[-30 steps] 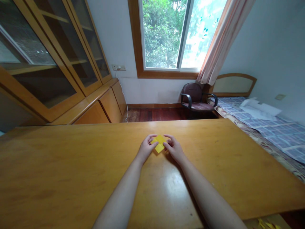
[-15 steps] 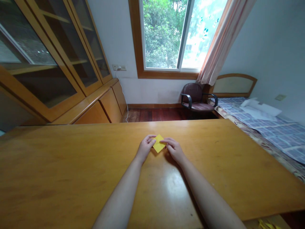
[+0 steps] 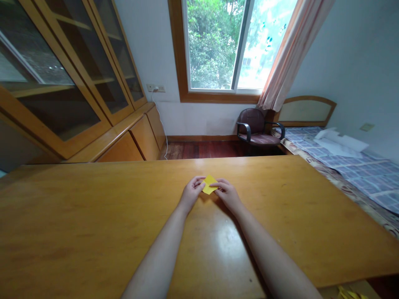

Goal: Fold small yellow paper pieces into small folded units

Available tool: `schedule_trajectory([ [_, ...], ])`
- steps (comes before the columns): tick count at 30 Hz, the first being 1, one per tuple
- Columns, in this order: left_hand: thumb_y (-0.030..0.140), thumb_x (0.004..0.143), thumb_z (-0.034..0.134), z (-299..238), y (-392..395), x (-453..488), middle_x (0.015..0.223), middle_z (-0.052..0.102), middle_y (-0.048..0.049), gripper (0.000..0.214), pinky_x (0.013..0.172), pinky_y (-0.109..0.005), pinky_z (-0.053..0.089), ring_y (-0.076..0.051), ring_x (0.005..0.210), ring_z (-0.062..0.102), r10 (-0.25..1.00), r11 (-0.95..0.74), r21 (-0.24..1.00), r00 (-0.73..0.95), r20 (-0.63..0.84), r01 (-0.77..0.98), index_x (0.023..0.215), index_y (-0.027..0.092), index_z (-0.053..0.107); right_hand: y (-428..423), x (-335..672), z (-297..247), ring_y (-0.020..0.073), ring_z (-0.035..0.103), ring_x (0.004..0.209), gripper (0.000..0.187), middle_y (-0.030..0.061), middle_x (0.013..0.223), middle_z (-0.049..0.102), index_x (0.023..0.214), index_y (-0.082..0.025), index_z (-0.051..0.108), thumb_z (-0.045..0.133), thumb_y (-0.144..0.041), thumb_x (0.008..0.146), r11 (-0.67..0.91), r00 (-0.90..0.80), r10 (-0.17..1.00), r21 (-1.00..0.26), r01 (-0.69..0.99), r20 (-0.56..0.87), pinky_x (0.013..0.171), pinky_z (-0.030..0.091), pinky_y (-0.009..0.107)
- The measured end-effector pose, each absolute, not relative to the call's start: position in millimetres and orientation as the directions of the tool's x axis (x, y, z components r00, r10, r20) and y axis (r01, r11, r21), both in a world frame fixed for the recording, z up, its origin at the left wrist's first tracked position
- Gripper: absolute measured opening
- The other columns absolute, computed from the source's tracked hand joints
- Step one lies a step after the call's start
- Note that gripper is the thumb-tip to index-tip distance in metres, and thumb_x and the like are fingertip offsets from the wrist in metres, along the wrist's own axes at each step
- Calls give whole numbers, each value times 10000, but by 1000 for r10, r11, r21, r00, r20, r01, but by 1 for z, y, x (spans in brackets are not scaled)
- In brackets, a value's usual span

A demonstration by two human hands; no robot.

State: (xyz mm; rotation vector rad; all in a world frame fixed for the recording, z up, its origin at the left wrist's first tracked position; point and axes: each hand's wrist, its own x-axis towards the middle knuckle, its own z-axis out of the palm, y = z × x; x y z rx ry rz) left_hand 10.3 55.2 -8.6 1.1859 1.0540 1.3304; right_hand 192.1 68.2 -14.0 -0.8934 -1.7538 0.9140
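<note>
A small square of folded yellow paper (image 3: 209,185) is held up just above the wooden table (image 3: 118,216), one corner pointing toward me. My left hand (image 3: 192,192) pinches its left corner between thumb and fingers. At the opposite corner, my right hand (image 3: 228,193) grips the paper with the fingertips lying over its face. Parts of the fingers behind the paper are hidden. A soft shadow falls on the tabletop beneath it.
Yellow scraps (image 3: 350,293) lie on a lower surface by the table's near right edge. Beyond the table stands a maroon armchair (image 3: 257,128). A bed (image 3: 349,162) with white sheets on it is to the right, and a glass-fronted cabinet (image 3: 102,112) to the left.
The yellow paper has tilted, so its near corner sits higher and its shape looks flatter. Both hands keep their hold with only slight finger movement.
</note>
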Motion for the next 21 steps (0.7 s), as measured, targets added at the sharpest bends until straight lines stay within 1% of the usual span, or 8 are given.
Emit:
schedule_trajectory([
  [5, 350, 794, 653, -6, 53, 12, 978, 686, -53, 317, 834, -291, 511, -189, 934, 648, 986, -165, 983, 5, 166, -75, 1057, 174, 627, 70, 192, -17, 170, 595, 845, 134, 51, 962, 619, 896, -223, 753, 647, -251, 819, 445, -265, 881, -878, 176, 393, 677, 472, 260],
  [9, 364, 822, 627, -4, 51, 12, 946, 668, -45, 249, 769, -283, 527, -183, 871, 635, 982, -190, 981, 19, 190, -36, 973, 170, 667, 72, 194, -19, 175, 594, 864, 146, 52, 952, 613, 913, -222, 750, 632, -273, 844, 435, -264, 883, -888, 150, 389, 704, 479, 266],
  [11, 379, 838, 612, -2, 49, 11, 943, 662, -49, 248, 756, -286, 530, -187, 871, 626, 979, -197, 980, 47, 198, -33, 950, 169, 679, 73, 195, -20, 178, 597, 869, 150, 54, 959, 611, 915, -219, 749, 625, -275, 852, 431, -259, 884, -892, 133, 388, 724, 487, 273],
  [13, 382, 819, 645, -1, 49, 10, 979, 660, -55, 251, 767, -285, 523, -190, 894, 620, 975, -209, 978, 74, 210, -22, 951, 171, 682, 74, 196, -21, 177, 601, 854, 151, 56, 968, 611, 910, -214, 749, 628, -285, 854, 423, -251, 888, -899, 118, 385, 736, 495, 281],
  [17, 333, 700, 782, 0, 49, 10, 1029, 649, -59, 300, 810, -271, 500, -196, 954, 614, 960, -262, 965, 113, 257, 30, 937, 179, 682, 75, 197, -22, 171, 602, 803, 166, 64, 981, 612, 904, -198, 750, 639, -310, 851, 391, -238, 902, -916, 92, 361, 725, 509, 287],
  [19, 334, 700, 786, 0, 49, 10, 1022, 645, -61, 285, 816, -269, 497, -200, 976, 611, 953, -288, 956, 113, 281, 55, 915, 180, 679, 75, 197, -21, 179, 602, 821, 164, 66, 968, 614, 891, -195, 752, 647, -312, 845, 396, -235, 901, -913, 96, 366, 724, 506, 286],
  [21, 352, 738, 754, 1, 49, 11, 1003, 647, -62, 246, 810, -269, 496, -199, 969, 611, 950, -304, 949, 104, 295, 87, 896, 181, 676, 74, 197, -19, 194, 600, 872, 161, 67, 958, 618, 879, -197, 753, 654, -317, 840, 414, -237, 894, -904, 108, 381, 737, 500, 287],
])
